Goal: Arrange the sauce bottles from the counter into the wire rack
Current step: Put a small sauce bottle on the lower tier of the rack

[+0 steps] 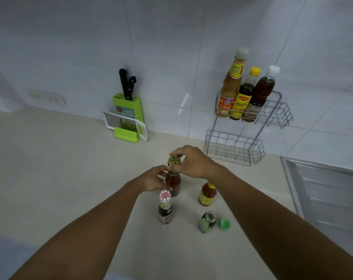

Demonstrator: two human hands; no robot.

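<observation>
A red sauce bottle (173, 183) stands on the beige counter (70, 168). My left hand (152, 179) grips its neck and body. My right hand (191, 161) pinches its gold cap (174, 160) just above the mouth. Closer to me stand a dark bottle with a red-and-white cap (165, 210), an orange sauce bottle (207, 194), and an uncapped dark bottle (207, 221) with its green cap (225, 224) lying beside it. The two-tier wire rack (235, 147) sits against the wall. Its upper tier holds three bottles (242, 93); the lower tier is bare.
A green knife holder with black knives (128, 106) and a grater (129, 126) lean against the tiled wall at back centre. A steel sink drainboard (323, 188) lies to the right. A wall socket (47, 97) is at the far left.
</observation>
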